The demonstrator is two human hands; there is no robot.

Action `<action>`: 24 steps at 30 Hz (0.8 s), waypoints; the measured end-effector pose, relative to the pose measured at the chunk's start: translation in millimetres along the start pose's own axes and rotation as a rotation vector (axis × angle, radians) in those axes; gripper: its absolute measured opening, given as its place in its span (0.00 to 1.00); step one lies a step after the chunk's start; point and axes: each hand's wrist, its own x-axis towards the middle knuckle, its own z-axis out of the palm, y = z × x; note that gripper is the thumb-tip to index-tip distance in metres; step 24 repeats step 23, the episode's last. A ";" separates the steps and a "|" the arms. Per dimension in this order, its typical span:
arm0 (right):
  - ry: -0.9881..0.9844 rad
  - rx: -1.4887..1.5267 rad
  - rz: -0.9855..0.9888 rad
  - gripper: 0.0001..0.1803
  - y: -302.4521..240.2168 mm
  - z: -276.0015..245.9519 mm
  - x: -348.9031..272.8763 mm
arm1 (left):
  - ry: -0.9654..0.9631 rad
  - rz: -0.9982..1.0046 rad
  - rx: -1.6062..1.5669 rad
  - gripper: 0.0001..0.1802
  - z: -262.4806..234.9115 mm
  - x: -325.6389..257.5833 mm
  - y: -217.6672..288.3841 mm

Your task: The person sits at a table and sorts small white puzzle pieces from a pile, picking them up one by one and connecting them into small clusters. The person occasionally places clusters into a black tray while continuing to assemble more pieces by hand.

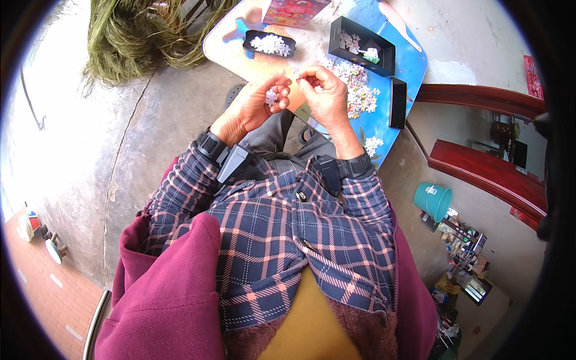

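My left hand [255, 105] pinches a small white puzzle piece [272, 96] above the table [414, 66] edge; my right hand [324, 90] is curled with fingertips pinched, perhaps on another. The piece looks light, thin, stiff card, best held by its edges

Both forearms raised, left hand [259, 99] fingers curled, right hand [324, 93] pinching, fingertips nearly meeting

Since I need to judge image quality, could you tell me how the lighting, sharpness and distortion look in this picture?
Head view: even daylight, no harsh glare; the left hand, its puzzle piece and the right hand are sharp; fisheye bending curves the table edge, and a black rim frames the picture.
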 end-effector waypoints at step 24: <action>0.062 0.232 0.142 0.07 0.4 -3.4 23.9 | 0.051 0.177 0.038 0.11 -7.2 2.5 -2.6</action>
